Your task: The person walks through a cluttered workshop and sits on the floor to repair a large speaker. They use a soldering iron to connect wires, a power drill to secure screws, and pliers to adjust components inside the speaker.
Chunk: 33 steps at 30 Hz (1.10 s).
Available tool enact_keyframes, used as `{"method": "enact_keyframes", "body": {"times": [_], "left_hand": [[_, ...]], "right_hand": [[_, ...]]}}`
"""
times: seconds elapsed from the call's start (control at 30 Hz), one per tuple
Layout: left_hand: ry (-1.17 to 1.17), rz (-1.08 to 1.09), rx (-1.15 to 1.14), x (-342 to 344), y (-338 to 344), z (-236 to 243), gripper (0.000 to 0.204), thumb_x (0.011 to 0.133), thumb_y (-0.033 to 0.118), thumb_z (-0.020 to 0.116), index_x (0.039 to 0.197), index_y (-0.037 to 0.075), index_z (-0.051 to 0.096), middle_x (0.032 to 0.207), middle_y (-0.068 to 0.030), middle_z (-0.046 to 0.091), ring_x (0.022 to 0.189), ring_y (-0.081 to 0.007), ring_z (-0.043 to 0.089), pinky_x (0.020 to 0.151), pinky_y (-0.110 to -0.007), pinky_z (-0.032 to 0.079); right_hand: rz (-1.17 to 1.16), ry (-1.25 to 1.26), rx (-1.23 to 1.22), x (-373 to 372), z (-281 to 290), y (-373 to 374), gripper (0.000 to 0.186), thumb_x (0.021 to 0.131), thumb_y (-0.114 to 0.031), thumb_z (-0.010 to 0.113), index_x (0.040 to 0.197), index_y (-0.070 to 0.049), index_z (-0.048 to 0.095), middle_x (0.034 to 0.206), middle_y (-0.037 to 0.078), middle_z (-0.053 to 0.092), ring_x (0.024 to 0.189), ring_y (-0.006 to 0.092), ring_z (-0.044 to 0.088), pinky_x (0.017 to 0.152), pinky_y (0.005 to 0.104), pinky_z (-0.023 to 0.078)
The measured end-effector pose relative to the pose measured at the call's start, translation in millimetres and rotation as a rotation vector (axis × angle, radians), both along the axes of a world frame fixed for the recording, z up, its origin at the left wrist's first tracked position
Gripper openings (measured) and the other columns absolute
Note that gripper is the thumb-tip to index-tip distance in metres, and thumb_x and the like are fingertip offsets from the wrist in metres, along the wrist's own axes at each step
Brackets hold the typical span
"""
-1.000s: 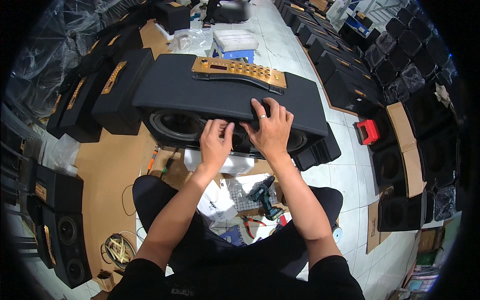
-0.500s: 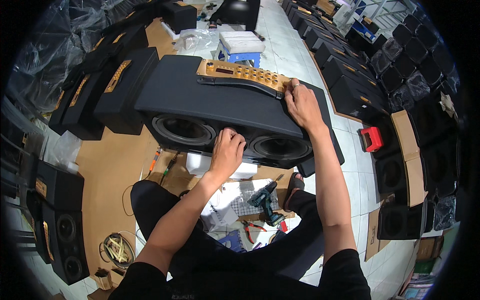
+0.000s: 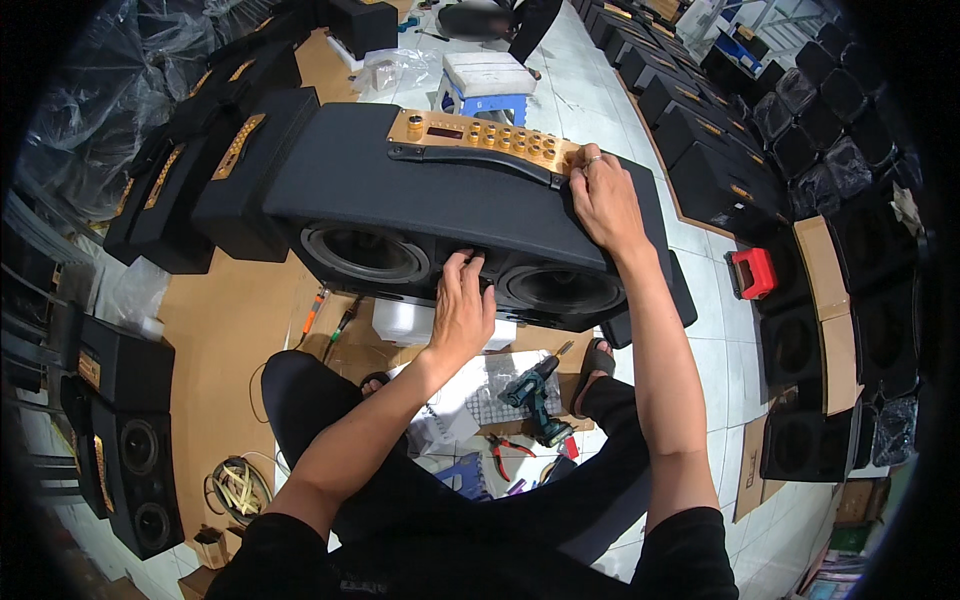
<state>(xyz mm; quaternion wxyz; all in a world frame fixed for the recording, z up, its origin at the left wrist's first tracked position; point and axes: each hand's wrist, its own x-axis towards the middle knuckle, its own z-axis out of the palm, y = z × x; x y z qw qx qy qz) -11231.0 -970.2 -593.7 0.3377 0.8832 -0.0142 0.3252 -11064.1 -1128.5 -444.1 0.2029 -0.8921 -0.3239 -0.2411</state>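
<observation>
A large black two-woofer speaker (image 3: 420, 190) stands in front of me, its gold control panel (image 3: 480, 138) and black strap handle (image 3: 475, 161) on top. Between the left woofer (image 3: 365, 253) and the right woofer (image 3: 560, 288), my left hand (image 3: 463, 312) reaches up to the front with fingers extended and thumb apart. Its fingertips touch the dark middle part, where they are partly hidden. My right hand (image 3: 607, 203), a ring on one finger, closes with bent fingers on the panel's right end, by the handle's end. What lies under those fingertips is hidden.
Below the speaker are a cordless drill (image 3: 535, 402), red-handled pliers (image 3: 508, 455) and an orange-handled tool (image 3: 315, 310). More black speakers (image 3: 245, 180) stand at left and right. A blue stool (image 3: 490, 103) is behind, and a person (image 3: 535, 25) is farther back.
My left hand's curled fingers have straightened and its thumb has moved away from them. My right hand stays at the panel's end. The person at the back has shifted to the right.
</observation>
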Motion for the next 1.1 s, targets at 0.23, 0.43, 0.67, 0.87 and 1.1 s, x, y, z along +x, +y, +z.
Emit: {"method": "enact_keyframes", "body": {"times": [0.23,0.43,0.67,0.87,1.1], "left_hand": [[0.138,0.078,0.364,-18.9,-12.8,6.0,0.072,0.087,0.009,0.058,0.150,-0.009,0.027,0.153,-0.0259,0.030,0.144,-0.0428,0.029,0.119,-0.051,0.021],[0.170,0.017,0.440,-17.2,-7.1,-2.3,0.078,0.086,0.010,0.060,0.149,-0.013,0.022,0.153,-0.0308,0.027,0.147,-0.0457,0.020,0.123,-0.053,0.015],[0.164,-0.042,0.381,-21.4,1.2,4.5,0.072,0.089,0.010,0.057,0.150,-0.010,0.023,0.155,-0.0301,0.026,0.149,-0.0438,0.020,0.123,-0.049,0.017],[0.134,-0.156,0.347,-28.5,13.1,9.1,0.073,0.088,0.009,0.062,0.151,-0.004,0.028,0.157,-0.0250,0.028,0.149,-0.0392,0.023,0.122,-0.048,0.022],[-0.041,-0.233,0.342,-36.3,26.1,4.9,0.056,0.086,0.002,0.064,0.140,-0.002,0.049,0.146,-0.0240,0.044,0.138,-0.0423,0.041,0.115,-0.047,0.036]], "right_hand": [[0.000,0.045,0.252,5.0,-5.2,-10.7,0.015,0.095,-0.013,0.051,0.105,-0.001,0.052,0.095,0.024,0.067,0.093,0.0433,0.063,0.082,0.0505,0.048],[-0.032,0.118,0.352,10.1,-14.0,-15.4,0.019,0.096,-0.017,0.049,0.105,-0.001,0.055,0.095,0.025,0.068,0.093,0.0448,0.065,0.083,0.0497,0.049],[-0.085,0.166,0.383,13.6,-14.1,-15.8,0.022,0.093,-0.020,0.055,0.102,-0.003,0.065,0.090,0.020,0.071,0.087,0.0359,0.070,0.081,0.0414,0.052],[0.064,0.039,0.726,-1.3,-11.5,-49.1,0.016,0.094,-0.013,0.060,0.102,-0.001,0.068,0.094,0.008,0.073,0.085,0.0157,0.068,0.082,0.0299,0.051],[-0.034,-0.033,0.783,-141.3,-59.7,-146.5,0.012,0.093,-0.002,0.062,0.104,-0.001,0.066,0.096,0.007,0.073,0.091,0.0118,0.067,0.085,0.0265,0.050]]}}
